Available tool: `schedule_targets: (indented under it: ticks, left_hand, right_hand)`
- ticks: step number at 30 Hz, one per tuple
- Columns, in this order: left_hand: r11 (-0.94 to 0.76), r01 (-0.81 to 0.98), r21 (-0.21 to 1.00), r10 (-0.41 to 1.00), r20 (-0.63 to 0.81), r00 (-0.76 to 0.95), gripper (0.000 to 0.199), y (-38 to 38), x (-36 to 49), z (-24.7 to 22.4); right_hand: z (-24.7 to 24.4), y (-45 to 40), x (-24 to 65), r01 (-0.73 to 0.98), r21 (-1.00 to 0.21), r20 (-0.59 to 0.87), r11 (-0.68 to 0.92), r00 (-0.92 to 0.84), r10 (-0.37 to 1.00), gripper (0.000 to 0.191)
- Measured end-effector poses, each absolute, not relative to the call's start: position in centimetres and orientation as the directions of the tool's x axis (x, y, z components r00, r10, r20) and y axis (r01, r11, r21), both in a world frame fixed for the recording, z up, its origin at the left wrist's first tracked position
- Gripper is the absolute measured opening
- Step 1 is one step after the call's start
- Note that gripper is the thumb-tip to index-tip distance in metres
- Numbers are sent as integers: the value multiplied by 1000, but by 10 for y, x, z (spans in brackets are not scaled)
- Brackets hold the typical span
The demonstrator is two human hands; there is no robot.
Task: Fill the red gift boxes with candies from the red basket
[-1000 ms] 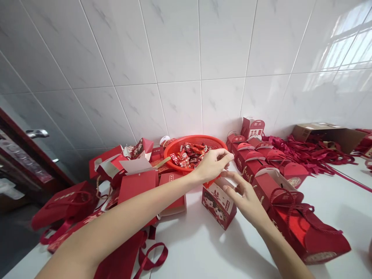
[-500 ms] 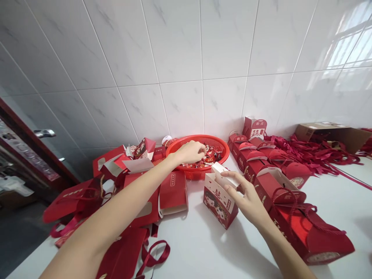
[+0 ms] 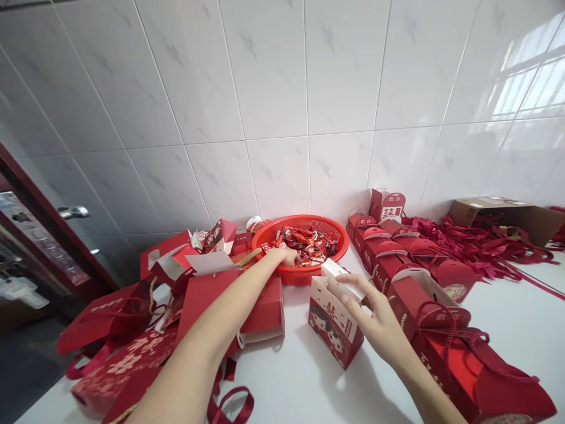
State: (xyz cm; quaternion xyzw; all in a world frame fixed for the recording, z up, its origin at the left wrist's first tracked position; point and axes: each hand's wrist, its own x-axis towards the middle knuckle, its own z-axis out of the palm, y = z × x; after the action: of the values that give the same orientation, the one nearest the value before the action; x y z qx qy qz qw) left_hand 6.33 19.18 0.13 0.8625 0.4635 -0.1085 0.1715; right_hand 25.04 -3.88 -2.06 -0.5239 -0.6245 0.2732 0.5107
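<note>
My left hand [image 3: 288,257] reaches into the near left side of a red plastic basket [image 3: 344,238]. Its fingers curl down among red-wrapped candies [image 3: 311,238], so anything they hold is hidden. On the white table my right hand [image 3: 375,315] grips the raised white flap of a small red and white gift box [image 3: 333,330]. The thumb is at the near side and the fingers are over the far side. The box stands upright, with a cartoon couple and a double-happiness sign printed on its front.
Red gift boxes [image 3: 441,318] stand in rows on the right. Beyond them lie dark red ribbons [image 3: 477,244] and an open cardboard box [image 3: 489,209]. More red boxes [image 3: 119,365] are heaped on the left. A tiled wall [image 3: 282,118] rises behind the table.
My left hand has moved down and nearer, from above the candies to the basket's near side. My right hand keeps its hold on the gift box. The view has tilted up slightly.
</note>
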Motion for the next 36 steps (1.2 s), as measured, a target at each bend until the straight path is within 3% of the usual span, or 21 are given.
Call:
schedule_targets:
  ticks: [3,6,8,11,15,21,27,30,33,36]
  left_hand:
    - [-473,829,298,774,-310,553,27,194,52,9]
    - [-362,751,552,815,-204,543,19,194,41,18]
    - [-228,684,693,833,-225,506,16,193,37,22]
    - [-57,603,796,827,-300,474,19,190,36,27]
    - [7,556,831,845,-302,441,24,187,37,28]
    - [-74,466,882,851,-187,490,31,193,34,20]
    - [-17,372,928,847,-185,499,33,195,33,13]
    - [-2,350,937,863,-175,474,49,194,33,11]
    - [-27,344,939,853,-158,497,84,192,34,9]
    - [-127,476,870,854,-148,499,96,192,35,11]
  right_hand:
    - [-22,-39,250,380,-874,355,303,71,932,32]
    - [-23,-39,250,389,-868,365,310,76,928,31]
    - [-23,-39,250,399,-862,371,314,73,926,30]
    - [-22,-39,250,410,-854,375,320,61,925,27]
    - [-23,-39,249,419,-851,376,318,62,925,27]
    - [-23,-40,249,427,-849,370,310,63,927,29]
    - [-23,-40,249,432,-852,357,296,66,932,29]
    - [-23,-40,249,429,-853,357,298,64,932,28]
    - [-22,-40,249,424,-855,358,299,63,932,28]
    - [-22,-40,249,417,-857,359,303,62,931,29]
